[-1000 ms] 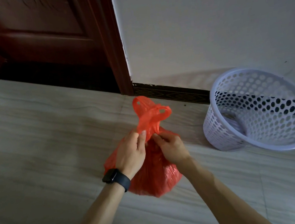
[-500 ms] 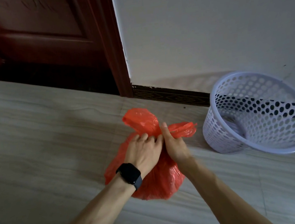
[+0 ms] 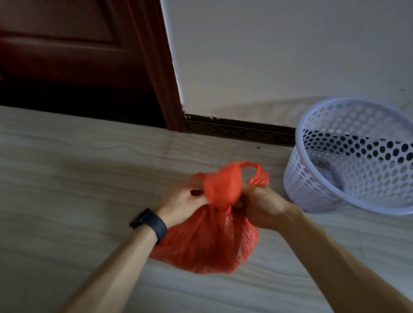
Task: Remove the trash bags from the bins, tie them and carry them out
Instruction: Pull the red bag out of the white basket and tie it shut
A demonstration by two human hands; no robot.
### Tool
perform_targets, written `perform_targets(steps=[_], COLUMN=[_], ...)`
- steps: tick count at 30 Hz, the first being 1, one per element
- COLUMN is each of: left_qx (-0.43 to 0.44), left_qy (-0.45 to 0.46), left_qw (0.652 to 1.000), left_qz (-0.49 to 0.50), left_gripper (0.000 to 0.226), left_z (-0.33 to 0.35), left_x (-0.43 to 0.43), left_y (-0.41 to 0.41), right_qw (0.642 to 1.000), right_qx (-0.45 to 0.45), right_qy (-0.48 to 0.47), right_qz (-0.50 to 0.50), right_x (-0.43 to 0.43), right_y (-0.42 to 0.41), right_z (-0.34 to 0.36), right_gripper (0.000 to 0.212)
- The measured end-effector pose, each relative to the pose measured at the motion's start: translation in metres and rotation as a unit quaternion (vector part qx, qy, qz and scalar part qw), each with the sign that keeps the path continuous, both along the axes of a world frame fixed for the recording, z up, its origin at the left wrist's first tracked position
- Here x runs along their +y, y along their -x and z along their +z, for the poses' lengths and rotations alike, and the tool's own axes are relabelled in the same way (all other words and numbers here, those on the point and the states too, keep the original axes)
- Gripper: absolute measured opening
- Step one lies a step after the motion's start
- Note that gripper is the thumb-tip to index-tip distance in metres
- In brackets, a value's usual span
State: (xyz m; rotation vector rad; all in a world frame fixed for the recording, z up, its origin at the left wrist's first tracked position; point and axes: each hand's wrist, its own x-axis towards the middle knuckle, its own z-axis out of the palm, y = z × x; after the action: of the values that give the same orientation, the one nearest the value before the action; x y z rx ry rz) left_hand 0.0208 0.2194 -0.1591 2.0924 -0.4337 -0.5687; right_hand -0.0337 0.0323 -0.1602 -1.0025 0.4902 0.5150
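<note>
The red trash bag (image 3: 210, 243) is out of the bin and sits low over the pale wood-grain floor (image 3: 49, 187), between the person's two forearms; I cannot tell whether its bottom touches the floor. Its neck is bunched tight, with a crumpled tuft and one handle loop standing up above it. The left hand (image 3: 180, 203), with a dark watch (image 3: 151, 223) on its wrist, has its fingers curled round the plastic on the left of the neck. The right hand (image 3: 262, 206) is clenched round the plastic on the right. The lavender perforated bin (image 3: 304, 186) stands just right of the bag by the white wall (image 3: 289, 31), past a patterned dark baseboard (image 3: 236, 129) and a dark red door (image 3: 59, 44).
</note>
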Motion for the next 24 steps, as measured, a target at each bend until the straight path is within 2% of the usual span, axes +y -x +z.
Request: perform_targets(steps=[1, 3, 4, 5, 9, 13, 15, 17, 18, 20, 23, 24], left_qx=[0.055, 0.157, 0.183, 0.197, 0.235, 0.235, 0.241, 0.246, 0.245, 0.238, 0.205, 0.202], left_qy=[0.030, 0.072, 0.063, 0.049, 0.046, 0.048, 0.064, 0.083, 0.090, 0.099, 0.077, 0.070], left_qw=[0.998, 0.985, 0.981, 0.979, 0.971, 0.970, 0.968, 0.966, 0.964, 0.963, 0.974, 0.976], left_qz=[-0.009, -0.022, -0.025, -0.026, -0.008, -0.023, -0.019, 0.010, 0.040, 0.084, 0.062, 0.048], left_gripper=[0.006, 0.015, 0.015, 0.013, 0.015, 0.009, 0.009, 0.012, 0.017, 0.023, 0.004, 0.006], left_z=[0.002, 0.006, 0.005, 0.004, 0.000, 0.002, -0.001, -0.006, -0.011, -0.016, -0.015, -0.012], left_x=[-0.001, -0.002, -0.003, -0.003, -0.003, -0.002, -0.002, -0.002, -0.003, -0.005, -0.008, -0.009], left_y=[-0.005, -0.011, -0.014, -0.016, -0.020, -0.015, -0.013, -0.009, -0.009, -0.006, -0.004, -0.004], right_qw=[1.000, 0.999, 0.998, 0.998, 0.988, 0.950, 0.924, 0.875, 0.859, 0.860, 0.890, 0.895], right_qx=[-0.010, -0.020, -0.032, -0.049, -0.103, -0.157, -0.141, -0.141, -0.152, -0.167, -0.153, -0.146], right_qy=[-0.016, -0.030, -0.027, -0.016, 0.088, 0.259, 0.351, 0.463, 0.489, 0.476, 0.416, 0.407], right_qz=[0.015, 0.039, 0.044, 0.048, 0.075, 0.072, 0.056, 0.018, -0.013, -0.073, -0.106, -0.106], right_x=[-0.004, -0.008, -0.009, -0.011, -0.016, -0.012, -0.008, -0.003, 0.001, 0.008, 0.015, 0.016], right_y=[0.001, 0.004, 0.005, 0.007, 0.010, 0.010, 0.011, 0.011, 0.013, 0.016, 0.013, 0.011], right_z=[-0.002, -0.005, -0.005, -0.006, -0.010, -0.016, -0.021, -0.024, -0.023, -0.020, -0.021, -0.020], right_gripper=[0.040, 0.074, 0.084, 0.084, 0.049, 0.032, 0.027, 0.023, 0.020, 0.019, 0.023, 0.023])
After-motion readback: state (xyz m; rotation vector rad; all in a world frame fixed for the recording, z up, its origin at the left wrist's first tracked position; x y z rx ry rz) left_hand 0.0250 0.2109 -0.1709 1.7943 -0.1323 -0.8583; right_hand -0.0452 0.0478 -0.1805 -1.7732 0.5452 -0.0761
